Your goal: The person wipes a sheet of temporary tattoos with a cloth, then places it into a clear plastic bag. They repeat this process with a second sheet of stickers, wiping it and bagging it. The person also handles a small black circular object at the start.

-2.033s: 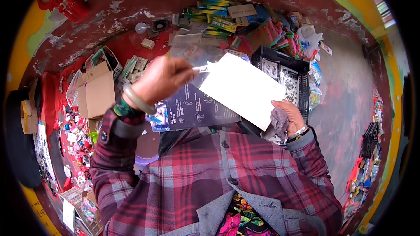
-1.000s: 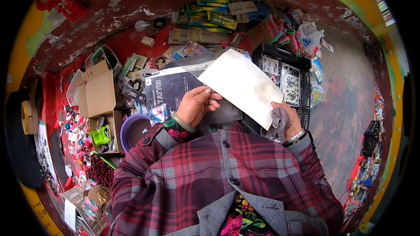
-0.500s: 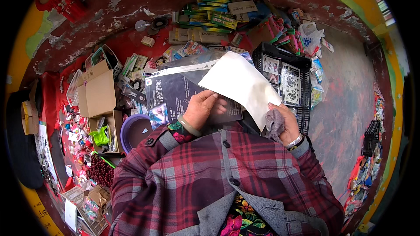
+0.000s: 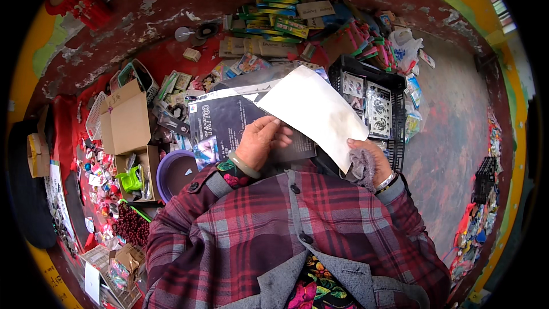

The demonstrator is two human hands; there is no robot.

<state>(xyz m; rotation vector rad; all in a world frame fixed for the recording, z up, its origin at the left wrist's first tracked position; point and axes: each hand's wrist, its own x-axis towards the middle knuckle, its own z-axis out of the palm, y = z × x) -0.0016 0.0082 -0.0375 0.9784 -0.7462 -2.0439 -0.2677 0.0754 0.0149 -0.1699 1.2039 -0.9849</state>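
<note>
A blank white sheet (image 4: 314,111) is held tilted in front of me, over a dark printed package (image 4: 226,120). With thumb and finger, my left hand (image 4: 260,140) pinches the sheet's lower left edge; its other fingers curl loosely below. My right hand (image 4: 374,160) grips the sheet's lower right corner and also has a crumpled grey cloth (image 4: 361,167) bunched in its palm. To the right of the sheet stands a black plastic crate (image 4: 398,94) with flat packs of dark printed designs (image 4: 379,110) in it. What lies directly under the sheet is hidden.
At my left are a purple tub (image 4: 166,176), an open cardboard box (image 4: 127,120) and many small colourful goods. Stacked yellow-green boxes (image 4: 286,26) and pink-green items (image 4: 357,37) lie at the back by the wall. A bare floor (image 4: 452,137) extends at right.
The sheet has shifted slightly left and lies a little flatter. My left fingers have spread a bit, and the grey cloth in my right hand has changed its folds.
</note>
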